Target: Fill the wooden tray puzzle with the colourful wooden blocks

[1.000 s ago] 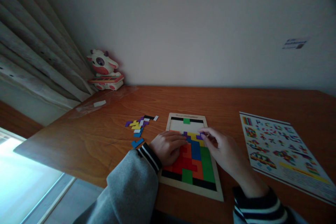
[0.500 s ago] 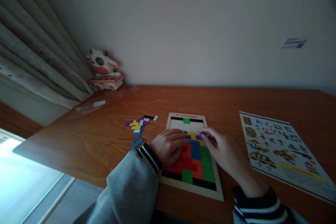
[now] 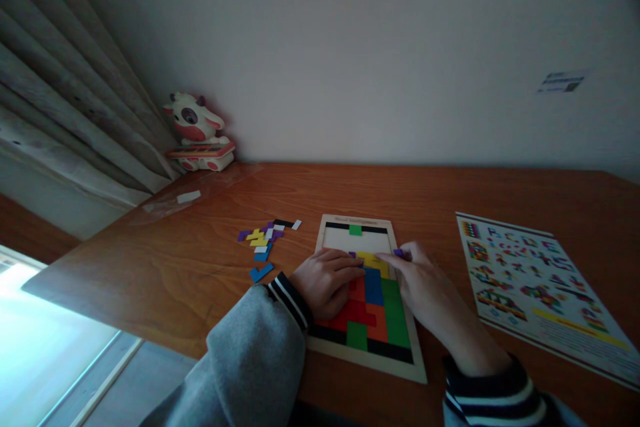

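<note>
A wooden puzzle board [image 3: 370, 366] lies on the table, its lower part covered by red, orange, green, blue, black and yellow pieces. My left hand [image 3: 327, 280] rests over the board's left side, fingers pointing right, their tips by the yellow pieces [image 3: 373, 263]; nothing shows in it. At the board's right edge, my right hand [image 3: 420, 280] holds a small purple piece [image 3: 399, 253] between its fingers, its thumb or fingertip near the yellow pieces. A green piece [image 3: 355, 230] and a black strip lie at the board's top, above a bare white area.
Loose coloured pieces [image 3: 260, 240] lie left of the board, with a blue one [image 3: 261, 273] nearer me. A printed pattern sheet [image 3: 540, 287] is at the right. A cow toy [image 3: 200, 133] and clear plastic wrapping [image 3: 173, 203] are at the back left.
The purple piece has moved off the yellow pieces, to the right, in my right hand. My left hand has shifted slightly right over the board.
</note>
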`<state>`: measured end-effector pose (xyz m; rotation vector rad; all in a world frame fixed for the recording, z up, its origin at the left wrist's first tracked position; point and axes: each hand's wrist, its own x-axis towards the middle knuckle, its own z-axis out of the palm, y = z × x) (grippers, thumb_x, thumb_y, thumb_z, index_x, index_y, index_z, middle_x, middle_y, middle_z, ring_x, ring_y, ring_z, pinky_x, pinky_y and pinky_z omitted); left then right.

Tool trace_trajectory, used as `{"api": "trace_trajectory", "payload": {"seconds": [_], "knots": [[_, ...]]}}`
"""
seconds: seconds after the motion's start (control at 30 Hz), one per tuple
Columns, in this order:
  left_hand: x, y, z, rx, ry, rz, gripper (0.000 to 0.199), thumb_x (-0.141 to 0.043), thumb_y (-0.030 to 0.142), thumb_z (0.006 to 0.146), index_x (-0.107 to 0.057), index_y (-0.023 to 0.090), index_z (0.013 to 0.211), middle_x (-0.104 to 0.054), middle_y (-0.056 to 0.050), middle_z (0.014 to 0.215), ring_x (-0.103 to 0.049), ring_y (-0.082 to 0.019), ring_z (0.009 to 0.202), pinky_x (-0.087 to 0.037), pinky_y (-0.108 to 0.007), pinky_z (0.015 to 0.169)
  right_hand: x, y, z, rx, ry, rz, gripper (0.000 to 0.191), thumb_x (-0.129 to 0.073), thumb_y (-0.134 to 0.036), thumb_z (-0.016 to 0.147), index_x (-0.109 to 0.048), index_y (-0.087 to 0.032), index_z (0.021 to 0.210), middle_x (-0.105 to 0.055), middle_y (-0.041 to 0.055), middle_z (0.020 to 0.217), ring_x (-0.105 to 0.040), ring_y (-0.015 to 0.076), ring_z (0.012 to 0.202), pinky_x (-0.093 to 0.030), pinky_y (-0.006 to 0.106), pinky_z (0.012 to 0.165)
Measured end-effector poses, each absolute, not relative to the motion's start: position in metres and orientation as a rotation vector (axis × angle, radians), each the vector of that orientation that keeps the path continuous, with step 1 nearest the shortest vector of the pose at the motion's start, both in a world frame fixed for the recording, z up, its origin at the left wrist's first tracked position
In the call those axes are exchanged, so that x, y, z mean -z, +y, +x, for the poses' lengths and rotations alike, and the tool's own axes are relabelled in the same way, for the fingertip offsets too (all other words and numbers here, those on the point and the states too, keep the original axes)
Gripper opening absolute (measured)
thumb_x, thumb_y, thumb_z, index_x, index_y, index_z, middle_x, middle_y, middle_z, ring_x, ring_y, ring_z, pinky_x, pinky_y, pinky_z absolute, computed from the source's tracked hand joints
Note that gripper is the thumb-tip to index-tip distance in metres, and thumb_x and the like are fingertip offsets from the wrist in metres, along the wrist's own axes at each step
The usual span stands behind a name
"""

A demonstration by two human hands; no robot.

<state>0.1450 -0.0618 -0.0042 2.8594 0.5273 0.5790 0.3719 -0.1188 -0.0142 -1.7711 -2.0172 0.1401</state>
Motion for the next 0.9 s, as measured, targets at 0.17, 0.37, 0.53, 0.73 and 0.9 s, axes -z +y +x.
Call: {"api": "trace_trajectory", "payload": {"seconds": [0.17,0.37,0.53,0.73,0.9], "knots": [[0.006,-0.062,0.145,-0.552,0.542,2.862,0.043,-0.046,0.015,0.083,-0.058,0.018,0.124,-0.061,-0.007,0.132,-0.056,-0.026,0.117,-0.045,-0.044,0.102,0.014,-0.121,0.37,-0.07,-2.122,-1.772,0.059,-0.044,0.002,0.081,-0.067,-0.032,0.123,-0.052,0.0095,0.099,-0.056,0.024,0.095,-0.051,0.039,0.084],[0.006,-0.061,0.145,-0.531,0.538,2.867,0.044,-0.045,0.015,0.083,-0.057,0.019,0.126,-0.06,-0.006,0.132,-0.055,-0.025,0.118,-0.044,-0.044,0.103,0.014,-0.119,0.37,-0.146,-2.123,-1.786,0.057,-0.047,0.002,0.08,-0.068,-0.032,0.12,-0.052,0.0089,0.105,-0.056,0.023,0.098,-0.05,0.038,0.088],[0.005,-0.062,0.145,-0.53,0.55,2.861,0.044,-0.046,0.015,0.082,-0.058,0.019,0.124,-0.061,-0.006,0.131,-0.054,-0.026,0.118,-0.043,-0.045,0.103,0.005,-0.119,0.371,-0.135,-2.084,-1.884,0.049,-0.045,-0.001,0.084,-0.068,-0.025,0.121,-0.055,0.01,0.106,-0.059,0.0229,0.097,-0.051,0.036,0.084],[0.004,-0.063,0.146,-0.526,0.561,2.857,0.042,-0.046,0.015,0.083,-0.06,0.018,0.123,-0.062,-0.006,0.131,-0.054,-0.025,0.117,-0.043,-0.045,0.103,-0.008,-0.13,0.373,0.033,-2.159,-2.021,0.04,-0.051,-0.006,0.084,-0.074,-0.028,0.109,-0.056,0.0106,0.096,-0.058,0.0275,0.092,-0.049,0.039,0.075],[0.005,-0.062,0.146,-0.53,0.553,2.871,0.043,-0.046,0.016,0.082,-0.06,0.019,0.123,-0.062,-0.006,0.131,-0.055,-0.025,0.117,-0.043,-0.044,0.101,-0.006,-0.134,0.369,-0.05,-2.192,-1.981,0.035,-0.052,-0.012,0.087,-0.074,-0.03,0.109,-0.054,0.0096,0.091,-0.057,0.026,0.089,-0.049,0.038,0.074]]}}
